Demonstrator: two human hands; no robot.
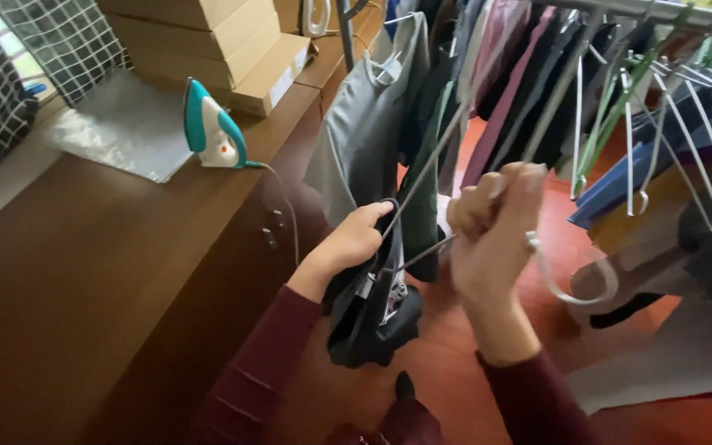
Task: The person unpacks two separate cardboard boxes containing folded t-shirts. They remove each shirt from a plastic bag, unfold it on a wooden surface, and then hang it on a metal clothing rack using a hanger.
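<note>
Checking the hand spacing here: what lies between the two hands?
In the head view, a thin metal hanger wire spans from the left hand to the right hand.

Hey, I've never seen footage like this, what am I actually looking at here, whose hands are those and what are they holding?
This is one picture from a camera worn on a person's head, looking down, so the two hands are the wearer's own. The left hand grips a bundle of dark clothing. The right hand is closed in a fist around a thin wire hanger, whose hook curls out below it. Beyond the hands, a clothes rail carries many garments and empty hangers. To the left is a brown wooden counter with a teal and white iron standing upright, a grey mat and stacked cardboard boxes. The floor is reddish.
</note>
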